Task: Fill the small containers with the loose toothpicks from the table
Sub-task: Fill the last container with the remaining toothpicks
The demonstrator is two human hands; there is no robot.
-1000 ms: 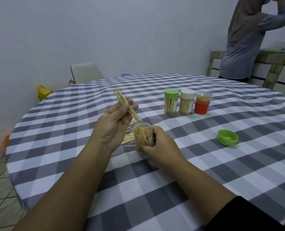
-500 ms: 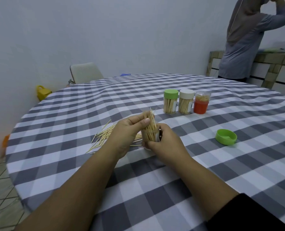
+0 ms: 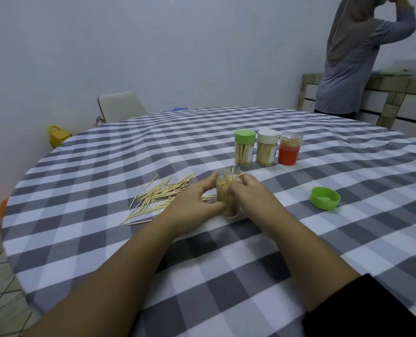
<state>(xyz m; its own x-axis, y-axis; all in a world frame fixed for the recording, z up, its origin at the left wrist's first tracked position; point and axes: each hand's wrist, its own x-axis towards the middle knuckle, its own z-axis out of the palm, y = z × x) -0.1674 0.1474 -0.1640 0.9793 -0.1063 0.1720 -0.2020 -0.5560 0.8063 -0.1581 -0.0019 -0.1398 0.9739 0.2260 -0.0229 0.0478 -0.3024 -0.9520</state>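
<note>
A round desk covered in a grey-and-white checked cloth carries everything here. Near its middle stands a small clear plastic container, upright on the cloth and packed with pale wooden toothpicks whose tips bristle above its rim. The left hand curls round the container's left side, thumb and fingers wrapped against the wall. The right hand grips it from the right, its fingers closed at the top of the container among the protruding tips. Both hands are somewhat blurred, so the exact finger contact cannot be made out. Just beside the left hand, toward the desk's left edge, lies a scattered heap of loose wooden toothpicks flat on the cloth. Toward the far edge three filled containers stand in a tight row, touching or nearly so: a green-lidded clear container, a white-lidded clear container, and a clear container with an orange base. A loose round green plastic lid lies open side up, well apart to the right of the hands.
</note>
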